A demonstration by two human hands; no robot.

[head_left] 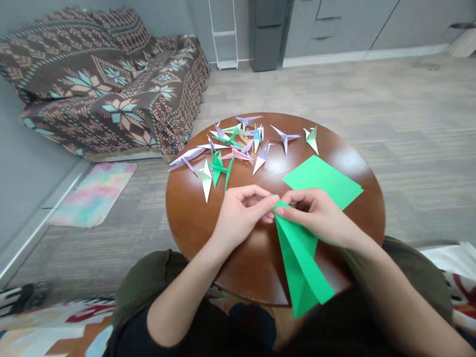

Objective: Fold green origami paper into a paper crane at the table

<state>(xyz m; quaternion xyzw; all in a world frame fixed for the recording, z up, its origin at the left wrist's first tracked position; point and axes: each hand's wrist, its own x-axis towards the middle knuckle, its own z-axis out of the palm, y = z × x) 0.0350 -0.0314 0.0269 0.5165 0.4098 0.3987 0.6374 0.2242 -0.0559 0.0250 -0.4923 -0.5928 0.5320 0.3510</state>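
Observation:
A partly folded sheet of green paper [299,255] hangs from my fingers over the near edge of the round table, its creased flaps spread toward my lap. My left hand [247,210] pinches the paper's top end between thumb and fingers. Right beside it, my right hand [316,213] grips the same end, thumb on top and fingers curled underneath. Flat on the table behind my right hand lies a square of green paper [322,178], partly covered by that hand. Several folded paper cranes [219,168] in purple, green, white and pink are grouped beyond my left hand.
The round brown wooden table [189,213] stands before my knees. Apart from the group, a purple paper crane [285,138] and a pale green one [311,139] lie near the far edge. A sofa with a patterned cover [122,94] stands at the left, near a pastel mat [94,193].

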